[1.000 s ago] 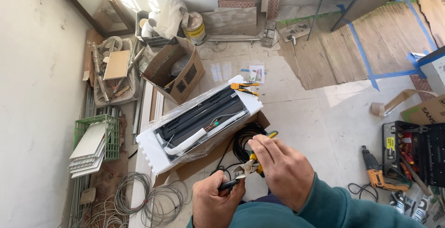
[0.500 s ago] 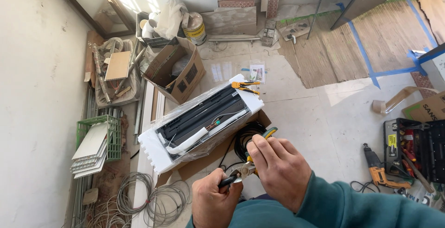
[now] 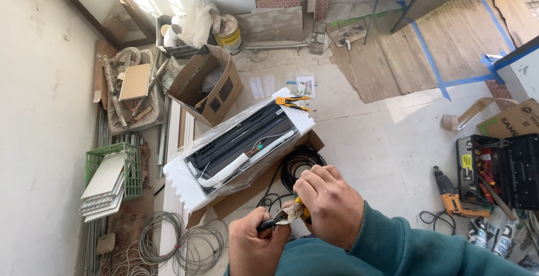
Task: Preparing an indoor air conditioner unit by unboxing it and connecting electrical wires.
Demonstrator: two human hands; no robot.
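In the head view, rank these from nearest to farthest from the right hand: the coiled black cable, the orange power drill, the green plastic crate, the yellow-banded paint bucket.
1. Coiled black cable: just above the right hand.
2. Orange power drill: on the floor, to the right.
3. Green plastic crate: far left, by the wall.
4. Yellow-banded paint bucket: top of view, by the far wall; only slightly farther than the crate.

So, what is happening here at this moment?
A person in a teal sleeve holds yellow-handled pliers in the right hand, its jaws on a black cable gripped by the left hand. Just beyond lie a coil of black cable and a wrapped air-conditioner unit on the floor.
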